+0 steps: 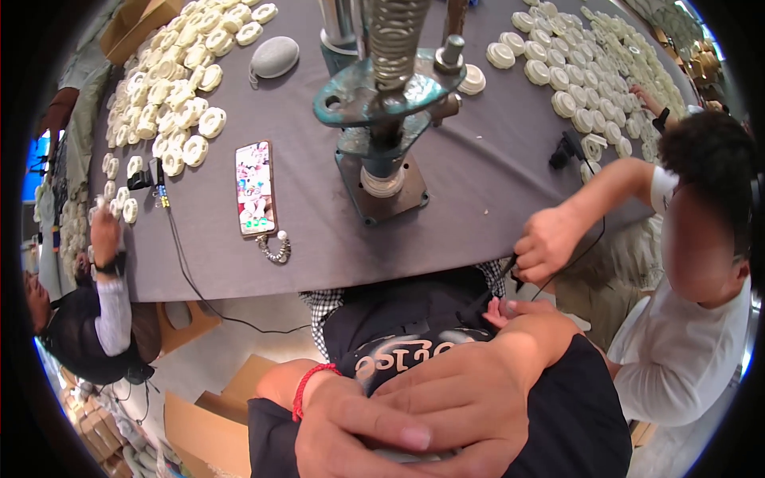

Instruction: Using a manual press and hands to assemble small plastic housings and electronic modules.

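Observation:
My two hands are clasped low in front of my dark shirt, off the table. My left hand (347, 434), with a red string bracelet on its wrist, lies underneath. My right hand (458, 398) lies across it with its fingers together. A sliver of something pale grey (414, 456) shows beneath the fingers; what it is stays hidden. Another person's hand (546, 243) at the table's near edge pinches a black cable (574, 255) just above my right forearm.
A grey table (478, 183) carries a teal hand press (382, 103), a phone (255, 189) with a bead charm, a grey pouch (275, 57) and heaps of white ring-shaped parts at left (171, 103) and right (590, 72). Another person's hand (103, 231) reaches in at left. Cardboard boxes (203, 430) sit on the floor.

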The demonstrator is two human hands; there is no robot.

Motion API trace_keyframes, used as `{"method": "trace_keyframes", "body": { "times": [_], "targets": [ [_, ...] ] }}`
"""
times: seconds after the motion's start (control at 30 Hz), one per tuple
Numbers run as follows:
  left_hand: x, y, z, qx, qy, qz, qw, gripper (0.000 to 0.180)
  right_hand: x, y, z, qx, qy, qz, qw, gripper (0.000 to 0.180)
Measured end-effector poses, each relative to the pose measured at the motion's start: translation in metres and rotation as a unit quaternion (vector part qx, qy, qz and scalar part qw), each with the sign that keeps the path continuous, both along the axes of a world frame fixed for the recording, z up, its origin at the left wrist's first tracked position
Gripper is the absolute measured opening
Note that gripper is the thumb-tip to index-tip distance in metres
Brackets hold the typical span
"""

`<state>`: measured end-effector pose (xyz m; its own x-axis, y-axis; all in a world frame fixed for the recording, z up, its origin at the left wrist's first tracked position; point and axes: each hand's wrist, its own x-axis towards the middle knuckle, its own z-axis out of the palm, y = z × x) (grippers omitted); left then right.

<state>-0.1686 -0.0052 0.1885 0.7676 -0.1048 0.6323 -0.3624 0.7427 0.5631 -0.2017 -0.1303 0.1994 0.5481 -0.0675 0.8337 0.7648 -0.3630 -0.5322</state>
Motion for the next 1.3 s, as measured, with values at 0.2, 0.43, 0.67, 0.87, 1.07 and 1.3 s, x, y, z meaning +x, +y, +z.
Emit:
{"method": "trace_keyframes", "body": {
  "times": [0.2, 0.43, 0.67, 0.87, 1.07, 1.3],
  "targets": [
    [0.047, 0.039, -0.004, 0.042, -0.205, -0.287, 0.935, 0.017, 0.003, 0.005, -0.002, 0.025, -0.038, 0.021, 0.999, 0.013],
    [0.029, 0.025, -0.001, 0.026, -0.111, -0.194, 0.974, 0.016, 0.019, 0.018, -0.004, -0.005, -0.103, -0.070, 0.992, 0.006],
    [0.009, 0.008, 0.007, 0.000, -0.004, -0.082, 0.997, 0.015, 0.012, 0.071, 0.017, 0.373, -0.069, 0.209, 0.901, 0.010],
    [0.028, 0.009, -0.004, 0.032, -0.057, -0.053, 0.996, 0.012, 0.007, 0.007, -0.010, 0.178, 0.371, 0.476, 0.777, 0.023],
    [0.024, 0.034, 0.010, 0.099, -0.150, -0.133, 0.975, 0.009, -0.002, 0.009, -0.007, 0.144, 0.093, 0.210, 0.962, 0.032],
    [-0.001, -0.054, 0.018, -0.561, -0.082, -0.092, 0.819, 0.018, 0.015, 0.057, 0.001, 0.507, 0.116, 0.564, 0.641, 0.016]
  ]
}}
